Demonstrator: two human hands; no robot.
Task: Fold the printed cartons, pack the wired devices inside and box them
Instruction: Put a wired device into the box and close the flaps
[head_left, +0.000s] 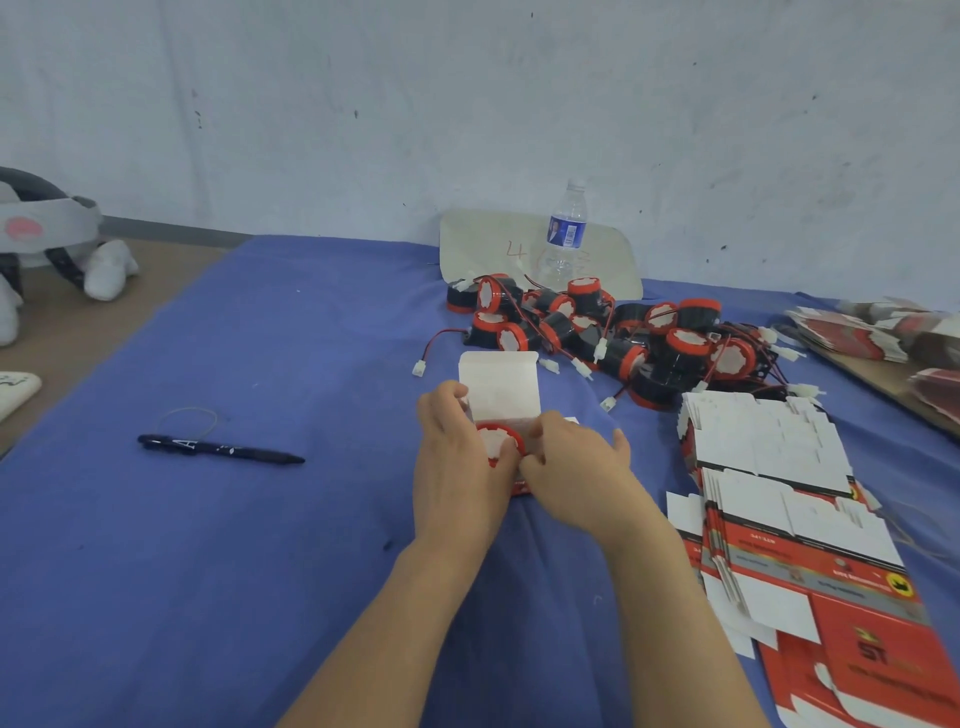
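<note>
A small carton (500, 387) stands on the blue cloth in the middle, its white lid flap raised. A red-rimmed wired device (497, 441) sits in the carton's opening. My left hand (457, 462) grips the carton's left side, thumb at the flap. My right hand (576, 467) holds the carton's right side with fingers curled by the device. Behind lies a heap of black-and-red wired devices (613, 332) with white plugs. Stacks of flat printed cartons (779, 499) lie to the right.
A clear water bottle (563, 234) stands before a pale board (483, 249) at the wall. A dark pen (218, 448) and a thin cord loop (189, 418) lie to the left. More flat cartons (878, 332) sit at the far right, a headset (41, 228) at the far left.
</note>
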